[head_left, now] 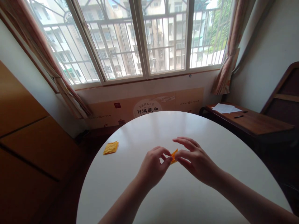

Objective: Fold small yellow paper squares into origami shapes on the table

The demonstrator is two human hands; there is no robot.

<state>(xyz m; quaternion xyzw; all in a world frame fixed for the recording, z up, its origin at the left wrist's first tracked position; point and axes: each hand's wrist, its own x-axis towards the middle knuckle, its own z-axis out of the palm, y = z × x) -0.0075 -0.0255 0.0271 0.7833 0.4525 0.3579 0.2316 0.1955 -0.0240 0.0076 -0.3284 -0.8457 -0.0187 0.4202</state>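
Bkgd: pale-framed window (141,40) w/ metal bars (173,46); bldgs (116,40) & greenery (218,28) (R) beyond. Pinkish L curtain (35,40) & R curtain (234,40), both gathered low. Below sill: tan printed panel (126,109), incl. dark characters in a pale circle, partly hidden by round white surface (168,199). R: brown wooden surface (261,123) w/ white papers (225,108) & small dark object (238,117); nr. it, wood-framed, dark-panelled furniture (282,82). Far L: orange-brown cabinet (35,143) w/ dark seams.
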